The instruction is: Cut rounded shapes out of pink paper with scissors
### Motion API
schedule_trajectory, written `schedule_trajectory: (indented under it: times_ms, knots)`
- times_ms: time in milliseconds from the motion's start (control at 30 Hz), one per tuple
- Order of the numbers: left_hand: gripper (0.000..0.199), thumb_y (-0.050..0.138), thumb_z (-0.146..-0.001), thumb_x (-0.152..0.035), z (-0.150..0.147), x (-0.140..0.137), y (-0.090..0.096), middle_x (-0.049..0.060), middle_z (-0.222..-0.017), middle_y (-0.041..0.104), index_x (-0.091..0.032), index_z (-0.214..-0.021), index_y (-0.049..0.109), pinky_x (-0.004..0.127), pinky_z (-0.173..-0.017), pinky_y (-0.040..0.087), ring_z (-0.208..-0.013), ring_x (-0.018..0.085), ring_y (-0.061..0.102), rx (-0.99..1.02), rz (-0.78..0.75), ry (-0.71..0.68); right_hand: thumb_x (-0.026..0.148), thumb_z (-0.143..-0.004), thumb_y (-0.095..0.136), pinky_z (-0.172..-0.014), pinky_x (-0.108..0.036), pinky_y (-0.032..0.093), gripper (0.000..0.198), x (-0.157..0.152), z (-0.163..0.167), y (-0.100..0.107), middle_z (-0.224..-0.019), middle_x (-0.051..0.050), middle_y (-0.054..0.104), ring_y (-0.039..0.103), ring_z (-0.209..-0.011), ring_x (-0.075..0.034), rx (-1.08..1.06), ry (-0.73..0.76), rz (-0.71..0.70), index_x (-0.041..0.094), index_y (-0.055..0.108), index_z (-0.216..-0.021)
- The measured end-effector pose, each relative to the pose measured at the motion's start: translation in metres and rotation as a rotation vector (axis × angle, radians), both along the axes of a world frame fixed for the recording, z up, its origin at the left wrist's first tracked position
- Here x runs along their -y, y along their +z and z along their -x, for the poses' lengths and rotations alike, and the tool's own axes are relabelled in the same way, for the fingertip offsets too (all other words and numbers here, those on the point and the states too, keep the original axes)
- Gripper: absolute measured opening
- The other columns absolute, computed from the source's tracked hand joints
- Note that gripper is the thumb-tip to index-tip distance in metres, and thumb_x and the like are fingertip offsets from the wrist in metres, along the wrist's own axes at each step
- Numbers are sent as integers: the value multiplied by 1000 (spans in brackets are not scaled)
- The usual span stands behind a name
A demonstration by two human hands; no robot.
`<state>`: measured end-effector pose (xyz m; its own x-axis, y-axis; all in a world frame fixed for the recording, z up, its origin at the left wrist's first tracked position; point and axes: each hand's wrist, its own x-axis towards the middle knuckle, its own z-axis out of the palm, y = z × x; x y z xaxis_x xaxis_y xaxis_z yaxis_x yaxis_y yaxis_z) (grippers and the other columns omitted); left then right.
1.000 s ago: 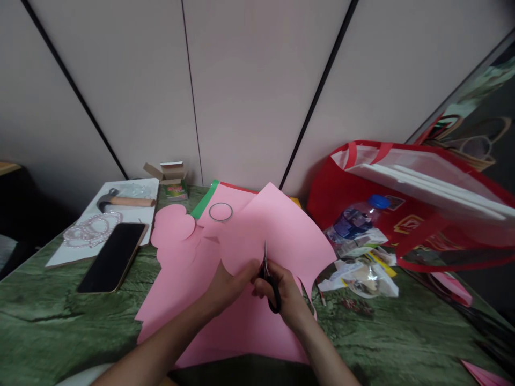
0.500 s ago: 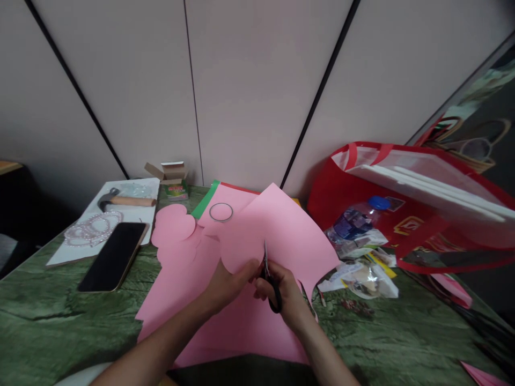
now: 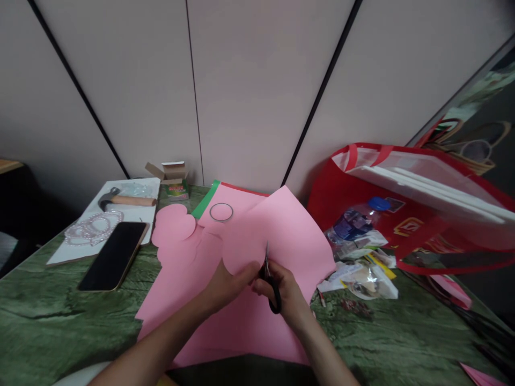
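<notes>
The pink sheet (image 3: 287,220) was held by the left hand (image 3: 227,282) and spread ahead of it; the scissors (image 3: 266,265), gripped in the right hand (image 3: 288,292), were pointed forward over the sheet.

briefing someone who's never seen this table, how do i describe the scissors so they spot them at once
Start with the green table and find the pink paper spread across its middle. Over that paper, the right hand grips the scissors, blades pointing forward. Their black handle and thin metal blades stand out against the plain pink around them.
</notes>
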<state>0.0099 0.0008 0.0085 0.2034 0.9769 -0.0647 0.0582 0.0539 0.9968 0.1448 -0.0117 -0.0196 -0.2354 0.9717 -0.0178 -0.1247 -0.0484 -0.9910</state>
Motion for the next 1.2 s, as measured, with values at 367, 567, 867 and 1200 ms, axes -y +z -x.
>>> schedule_trajectory:
  times_ms: [367,567,867,1200]
  knots:
    - [11,54,-72,-19,0,0,5,2,-80,65,-17,-81,60,29,-73,48,-81,18,60,-23,-2,10,36,-61,74,-54,-24,32,31,0,-2,-7,-64,4,45,39,-57,-11,35,19,4,17,55,-77]
    - [17,55,-73,-20,1,-2,-2,3,-88,66,-16,-89,61,29,-77,48,-87,19,60,23,-1,-8,39,-60,74,-54,-24,32,32,0,-1,-5,-62,4,47,40,-57,-11,21,7,18,17,57,-76]
    - [15,54,-72,-18,1,0,0,3,-86,67,-17,-86,61,29,-75,49,-84,18,61,0,4,35,37,-60,74,-61,-26,38,33,1,0,-4,-65,3,46,44,-60,-13,-6,17,26,18,56,-79]
    - [19,55,-72,-19,0,0,-1,4,-92,67,-17,-90,61,29,-77,49,-87,19,61,29,24,28,38,-61,74,-57,-24,37,33,1,-1,-7,-63,4,47,43,-58,-11,25,-14,2,17,56,-78]
